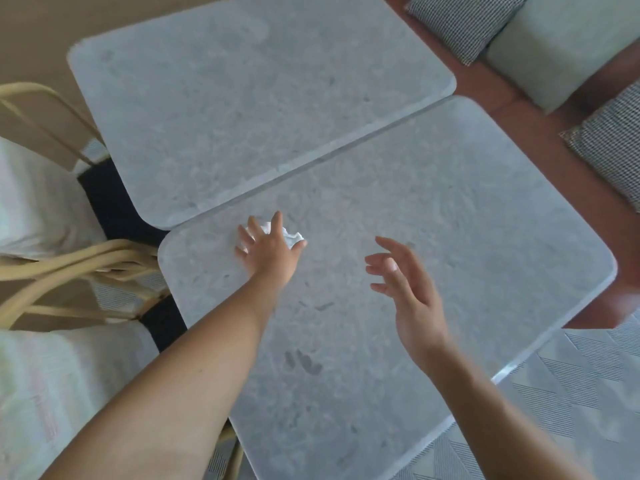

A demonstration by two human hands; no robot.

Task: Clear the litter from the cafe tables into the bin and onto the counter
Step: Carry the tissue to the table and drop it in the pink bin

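Note:
A crumpled white paper napkin (292, 236) lies near the far left corner of the nearer grey marble table (450, 220). My left hand (268, 245) is stretched out over it, fingers spread, covering most of it; only its right part shows. The fingers are not closed around it. My right hand (407, 289) hovers above the middle of the same table, open, fingers loosely curled, holding nothing.
A second grey marble table (242, 81) butts against the far edge. Rattan chairs (69, 261) with pale cushions stand on the left. A red-brown bench with checked cushions (460, 19) runs along the right. Patterned floor tiles (571, 393) lie at the lower right.

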